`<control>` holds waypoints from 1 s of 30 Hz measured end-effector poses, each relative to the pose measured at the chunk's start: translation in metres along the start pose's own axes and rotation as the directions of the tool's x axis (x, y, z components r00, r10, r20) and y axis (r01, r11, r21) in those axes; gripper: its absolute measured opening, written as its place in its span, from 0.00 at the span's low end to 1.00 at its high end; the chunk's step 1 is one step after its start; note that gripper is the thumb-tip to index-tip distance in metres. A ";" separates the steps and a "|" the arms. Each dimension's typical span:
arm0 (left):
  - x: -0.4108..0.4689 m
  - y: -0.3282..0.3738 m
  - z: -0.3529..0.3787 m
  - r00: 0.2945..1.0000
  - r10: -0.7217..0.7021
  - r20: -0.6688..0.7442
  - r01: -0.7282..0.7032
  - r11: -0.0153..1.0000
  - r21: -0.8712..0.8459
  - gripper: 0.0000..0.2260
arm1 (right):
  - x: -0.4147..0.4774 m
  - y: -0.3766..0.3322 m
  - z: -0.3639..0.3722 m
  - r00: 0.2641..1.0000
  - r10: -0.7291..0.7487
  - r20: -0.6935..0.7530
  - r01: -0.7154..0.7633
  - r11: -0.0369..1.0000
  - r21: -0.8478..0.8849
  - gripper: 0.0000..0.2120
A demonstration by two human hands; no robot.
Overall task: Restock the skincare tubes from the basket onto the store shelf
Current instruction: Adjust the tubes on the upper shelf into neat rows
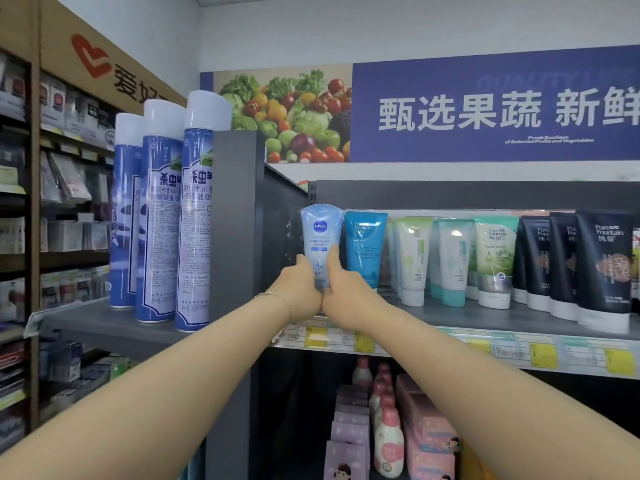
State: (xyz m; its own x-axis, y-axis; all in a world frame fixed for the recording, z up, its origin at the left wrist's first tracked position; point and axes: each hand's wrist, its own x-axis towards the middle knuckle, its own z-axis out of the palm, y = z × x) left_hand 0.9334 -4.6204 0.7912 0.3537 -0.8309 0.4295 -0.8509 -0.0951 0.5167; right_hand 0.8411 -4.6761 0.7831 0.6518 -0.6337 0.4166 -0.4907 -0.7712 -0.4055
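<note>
At the left end of the shelf (485,318), gripping a pale blue tube (320,233) upright with left hand (302,292) and right hand (343,289), just beside a teal tube (364,244).

One wide-angle camera on the person's head faces straight ahead at the shelf (450,315) from about its height, close enough for outstretched arms to reach. The left hand (304,292) and right hand (346,289) meet on a tube (320,230) at mid-frame; spray cans (162,209) fill the left, a wall banner (485,109) the top.
</note>
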 end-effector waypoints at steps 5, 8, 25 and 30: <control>0.001 -0.008 0.006 0.998 0.056 -0.009 -0.057 0.998 -0.028 0.26 | -0.002 -0.001 -0.001 1.000 -0.010 0.016 0.010 1.000 -0.022 0.41; 0.001 -0.008 0.008 0.996 0.078 -0.030 -0.079 0.996 -0.029 0.25 | -0.004 -0.003 -0.001 1.000 -0.006 0.010 0.006 1.000 -0.028 0.41; -0.009 -0.015 0.010 0.974 0.128 -0.185 -0.113 0.990 0.088 0.16 | -0.006 0.010 -0.001 0.993 -0.029 -0.115 0.035 0.998 0.052 0.23; -0.022 -0.005 0.008 0.934 0.274 -0.231 -0.155 0.890 0.429 0.10 | -0.027 0.015 -0.013 0.959 -0.076 -0.274 0.005 0.968 -0.250 0.14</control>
State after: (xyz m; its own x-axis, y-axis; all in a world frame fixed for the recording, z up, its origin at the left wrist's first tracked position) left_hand 0.9271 -4.6060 0.7737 0.1865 -0.6752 0.7137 -0.9788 -0.1905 0.0756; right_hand 0.8085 -4.6713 0.7764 0.5035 -0.5655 0.6533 -0.6165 -0.7649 -0.1869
